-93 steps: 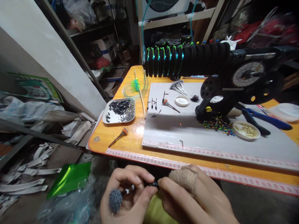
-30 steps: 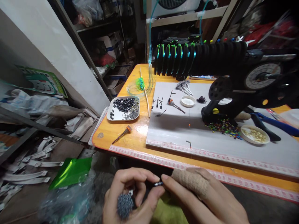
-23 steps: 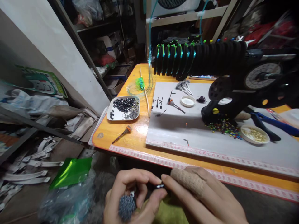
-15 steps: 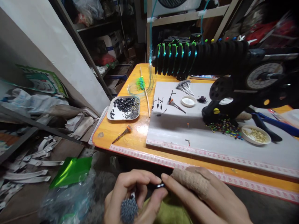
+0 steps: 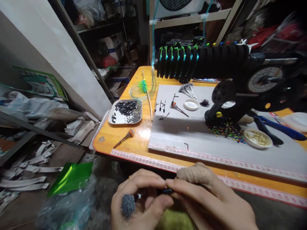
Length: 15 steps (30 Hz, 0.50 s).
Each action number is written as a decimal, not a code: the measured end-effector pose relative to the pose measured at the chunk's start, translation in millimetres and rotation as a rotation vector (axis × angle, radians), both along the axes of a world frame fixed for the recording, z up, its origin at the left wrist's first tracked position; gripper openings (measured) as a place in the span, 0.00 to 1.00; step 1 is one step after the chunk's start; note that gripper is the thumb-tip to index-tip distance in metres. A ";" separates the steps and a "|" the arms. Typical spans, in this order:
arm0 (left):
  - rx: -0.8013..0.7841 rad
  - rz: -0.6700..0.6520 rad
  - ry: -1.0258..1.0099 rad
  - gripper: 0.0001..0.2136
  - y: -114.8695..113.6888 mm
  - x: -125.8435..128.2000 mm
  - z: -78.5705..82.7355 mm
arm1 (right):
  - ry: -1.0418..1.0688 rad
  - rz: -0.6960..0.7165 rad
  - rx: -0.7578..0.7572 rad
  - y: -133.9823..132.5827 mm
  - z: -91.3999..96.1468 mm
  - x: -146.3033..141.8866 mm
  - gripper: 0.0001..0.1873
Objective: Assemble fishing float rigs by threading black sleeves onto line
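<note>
Below the table's front edge, my left hand (image 5: 139, 187) is closed around a bundle of thin grey-tipped pieces (image 5: 128, 205), its packed round end poking out between the fingers. A tiny shiny black piece (image 5: 167, 190) sits where the fingertips of both hands meet. My right hand (image 5: 216, 198) pinches at it with thumb and forefinger; one of its fingers wears a beige wrap (image 5: 195, 174). Which fingertips bear the black piece is partly hidden. Olive-green cloth (image 5: 176, 215) shows beneath the hands.
On the orange table (image 5: 105, 132) stands a white tray (image 5: 112, 122) of black and grey small parts. An orange-tipped bundle (image 5: 124, 138) lies nearby. A white board (image 5: 172, 134) carries a black winding machine (image 5: 216, 89), a dish of brass bits (image 5: 258, 138) and blue-handled pliers (image 5: 285, 127).
My hands have drawn closer, the right fingertips now covering more of the black piece. The grey bundle has shifted slightly left and up in my left hand. The view has moved a little.
</note>
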State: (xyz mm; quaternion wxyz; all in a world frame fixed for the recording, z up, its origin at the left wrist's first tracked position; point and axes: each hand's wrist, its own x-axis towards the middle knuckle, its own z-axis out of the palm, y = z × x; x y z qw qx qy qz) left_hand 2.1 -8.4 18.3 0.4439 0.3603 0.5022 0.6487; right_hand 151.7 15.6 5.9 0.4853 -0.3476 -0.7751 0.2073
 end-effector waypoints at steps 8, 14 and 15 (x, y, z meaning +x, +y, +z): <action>-0.041 -0.010 -0.266 0.08 11.1 6.9 -12.9 | -0.029 0.018 0.038 7.9 -0.7 2.3 0.22; -0.134 -0.054 -0.357 0.10 16.6 7.7 -14.8 | -0.041 -0.023 -0.011 9.8 4.7 -1.4 0.21; -0.140 -0.066 -0.359 0.10 17.2 7.5 -14.5 | -0.024 -0.036 -0.031 9.7 5.3 -1.9 0.20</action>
